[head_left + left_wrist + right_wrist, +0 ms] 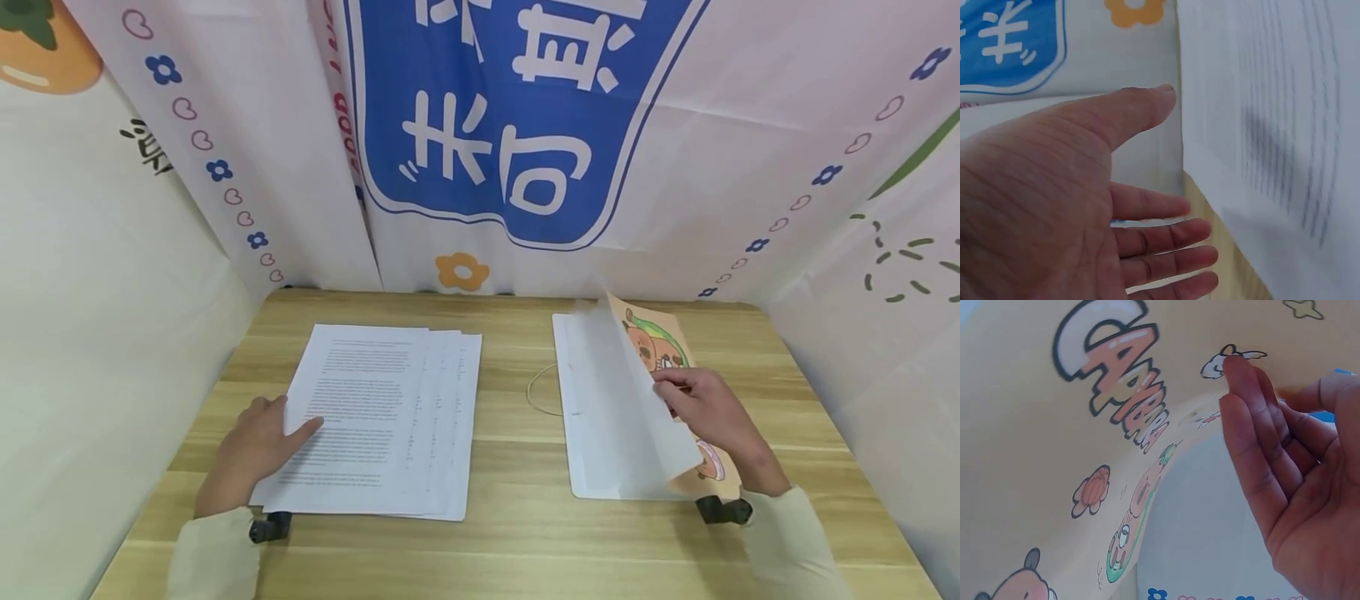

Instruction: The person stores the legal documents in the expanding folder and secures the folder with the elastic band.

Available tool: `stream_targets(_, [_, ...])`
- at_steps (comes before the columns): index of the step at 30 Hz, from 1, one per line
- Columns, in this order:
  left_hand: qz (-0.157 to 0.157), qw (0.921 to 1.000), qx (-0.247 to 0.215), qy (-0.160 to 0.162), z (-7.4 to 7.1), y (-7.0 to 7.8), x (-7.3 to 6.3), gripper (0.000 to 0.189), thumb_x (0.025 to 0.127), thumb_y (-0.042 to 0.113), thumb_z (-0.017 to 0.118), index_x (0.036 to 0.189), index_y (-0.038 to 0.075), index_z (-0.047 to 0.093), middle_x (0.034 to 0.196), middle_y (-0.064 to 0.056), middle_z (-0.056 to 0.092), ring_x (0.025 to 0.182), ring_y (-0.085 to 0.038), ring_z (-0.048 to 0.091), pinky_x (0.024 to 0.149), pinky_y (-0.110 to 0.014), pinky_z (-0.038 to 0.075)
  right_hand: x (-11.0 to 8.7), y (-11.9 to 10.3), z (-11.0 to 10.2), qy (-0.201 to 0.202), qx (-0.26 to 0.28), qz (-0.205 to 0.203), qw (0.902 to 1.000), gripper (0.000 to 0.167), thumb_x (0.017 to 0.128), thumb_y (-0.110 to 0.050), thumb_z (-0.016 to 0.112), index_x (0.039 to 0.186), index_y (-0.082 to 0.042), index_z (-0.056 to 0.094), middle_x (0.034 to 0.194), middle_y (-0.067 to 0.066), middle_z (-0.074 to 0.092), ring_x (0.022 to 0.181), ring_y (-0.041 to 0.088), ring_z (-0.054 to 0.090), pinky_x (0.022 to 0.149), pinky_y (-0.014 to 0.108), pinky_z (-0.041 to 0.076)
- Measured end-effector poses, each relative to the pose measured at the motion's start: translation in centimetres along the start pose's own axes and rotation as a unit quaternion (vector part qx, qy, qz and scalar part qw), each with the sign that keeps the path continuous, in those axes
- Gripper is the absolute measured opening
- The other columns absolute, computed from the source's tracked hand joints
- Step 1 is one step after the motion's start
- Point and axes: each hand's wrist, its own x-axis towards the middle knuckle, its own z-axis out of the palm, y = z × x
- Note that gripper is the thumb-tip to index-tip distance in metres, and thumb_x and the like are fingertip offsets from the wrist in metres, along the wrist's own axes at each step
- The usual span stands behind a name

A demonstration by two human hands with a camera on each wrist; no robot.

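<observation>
On the right of the table lies a capybara-printed paper folder (600, 433), white inside and orange outside. My right hand (708, 408) pinches the edge of its raised cover, which bends up off the table. In the right wrist view, the orange face (1035, 444) with cartoon lettering curves beside the fingers. My left hand (255, 446) lies at the left edge of a stack of printed sheets (352, 400), thumb over the top page. The left wrist view shows its fingers (1166, 234) straight and spread beside the sheets.
A thin cord loop (531, 392) sticks out from the folder's left side onto the wooden table (517, 533). Printed cloth walls (667, 208) enclose the table at the back and sides. The sheets on the left are fanned slightly to the right.
</observation>
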Motion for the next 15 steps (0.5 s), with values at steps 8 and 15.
stream_targets(8, [-0.050, 0.9974, 0.030, -0.041, 0.2, -1.4, 0.2, 0.094, 0.096, 0.060, 0.060, 0.128, -0.027, 0.045, 0.115, -0.045, 0.046, 0.096, -0.050, 0.054, 0.075, -0.062, 0.050, -0.1, 0.3, -0.9, 0.023, 0.007, -0.015, 0.9996, 0.026, 0.104, -0.003, 0.053, 0.117, 0.009, 0.072, 0.067, -0.001, 0.054, 0.060, 0.015, 0.052, 0.065, 0.026, 0.047])
stream_targets(15, [-0.055, 0.9971, 0.043, -0.032, 0.7, -1.3, 0.3, 0.100, 0.092, 0.069, 0.060, 0.118, -0.027, 0.049, 0.105, -0.036, 0.047, 0.087, -0.045, 0.051, 0.065, -0.056, 0.049, -0.4, 0.5, -1.3, 0.029, 0.022, -0.012, 0.9992, 0.026, 0.104, -0.003, 0.053, 0.118, 0.011, 0.070, 0.065, 0.000, 0.053, 0.056, 0.016, 0.050, 0.064, 0.025, 0.046])
